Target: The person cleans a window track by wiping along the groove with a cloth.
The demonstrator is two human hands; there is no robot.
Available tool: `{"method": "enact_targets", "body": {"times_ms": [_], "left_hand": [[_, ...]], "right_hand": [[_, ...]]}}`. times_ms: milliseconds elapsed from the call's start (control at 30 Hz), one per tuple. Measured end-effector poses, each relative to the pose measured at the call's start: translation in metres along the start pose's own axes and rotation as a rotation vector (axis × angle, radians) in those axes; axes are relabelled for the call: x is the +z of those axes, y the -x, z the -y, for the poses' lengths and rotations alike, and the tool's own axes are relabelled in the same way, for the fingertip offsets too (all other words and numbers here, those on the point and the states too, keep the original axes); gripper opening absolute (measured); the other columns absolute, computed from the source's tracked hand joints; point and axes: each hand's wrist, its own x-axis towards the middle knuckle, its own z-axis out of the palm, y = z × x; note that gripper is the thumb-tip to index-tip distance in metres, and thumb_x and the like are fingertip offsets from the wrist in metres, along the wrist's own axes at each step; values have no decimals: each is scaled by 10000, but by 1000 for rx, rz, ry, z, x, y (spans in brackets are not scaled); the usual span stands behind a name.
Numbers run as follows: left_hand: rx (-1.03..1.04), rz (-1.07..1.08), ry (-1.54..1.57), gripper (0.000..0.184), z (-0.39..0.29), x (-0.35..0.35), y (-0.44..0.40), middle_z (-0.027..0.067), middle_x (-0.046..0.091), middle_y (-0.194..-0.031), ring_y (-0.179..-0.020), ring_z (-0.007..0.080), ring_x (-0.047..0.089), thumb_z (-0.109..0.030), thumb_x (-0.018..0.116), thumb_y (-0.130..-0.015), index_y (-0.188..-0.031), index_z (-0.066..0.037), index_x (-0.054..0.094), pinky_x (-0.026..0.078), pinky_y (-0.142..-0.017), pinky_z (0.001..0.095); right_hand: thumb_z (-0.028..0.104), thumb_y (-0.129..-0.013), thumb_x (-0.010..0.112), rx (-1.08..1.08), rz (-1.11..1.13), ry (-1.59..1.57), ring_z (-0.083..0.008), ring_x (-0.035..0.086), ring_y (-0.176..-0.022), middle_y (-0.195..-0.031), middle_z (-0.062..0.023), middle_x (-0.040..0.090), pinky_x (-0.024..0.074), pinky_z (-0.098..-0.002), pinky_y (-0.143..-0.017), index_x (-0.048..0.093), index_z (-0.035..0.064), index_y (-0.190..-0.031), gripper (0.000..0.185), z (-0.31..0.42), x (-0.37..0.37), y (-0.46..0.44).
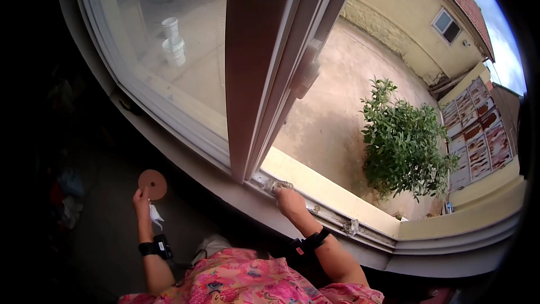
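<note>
Left hand pinches the near edge of a round brown disc with a centre hole; disc sits just beyond the fingers. White scrap hangs just below that hand – can't tell if it's held too.

Right hand is curled down at the window track, touching a crumpled wad at its fingertips; can't tell if the wad is pinched or just pressed. Second crumpled wad lies in the track, to the right of that hand and apart from it. Window sash stands upright just beyond the right hand, slightly to its left – leafy bush well past it, outside to the right.
</note>
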Motion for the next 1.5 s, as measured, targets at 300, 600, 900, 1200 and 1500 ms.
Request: {"method": "enact_targets", "body": {"times_ms": [300, 600, 900, 1200, 1500], "left_hand": [[-40, -32, 2, 203, 8, -2, -3, -32, 469, -640, -531, 31, 383, -232, 531, -815, -882, -45, 573, 304, -464, 186], [5, -52, -19, 210, 0, 2, 1, -41, 450, -619, -513, 31, 364, -235, 537, -812, -884, -41, 571, 296, -462, 191], [-35, -39, -12, 181, 11, -12, 1, -46, 434, -593, -501, 21, 359, -230, 536, -816, -812, -51, 566, 279, -440, 185], [-8, -30, -66, 190, 11, -8, -3, -43, 441, -595, -505, 24, 366, -229, 528, -821, -834, -46, 573, 291, -451, 186], [-25, 0, -85, 178, -4, 1, -1, -48, 433, -590, -492, 20, 360, -214, 529, -822, -857, -46, 574, 284, -442, 179]], "right_hand": [[148, -766, 425, -6, 13, -40, -349, 567, -762, -731, -198, 572, 443, -441, -655, 540, 42, -804, 161, 12, 20, -30], [167, -765, 441, 109, 5, 15, -356, 566, -740, -733, -194, 577, 443, -451, -646, 540, 45, -782, 159, -11, -1, 17], [149, -745, 465, 85, 4, 70, -360, 563, -696, -708, -177, 579, 445, -441, -613, 541, 58, -774, 122, -4, -32, 21], [112, -762, 421, 46, -6, 72, -341, 582, -702, -700, -172, 582, 458, -437, -599, 528, 50, -800, 130, 1, 6, -4], [126, -768, 422, 21, -70, -67, -335, 582, -715, -721, -191, 577, 463, -438, -598, 521, 37, -783, 134, 27, 29, -30]]}}
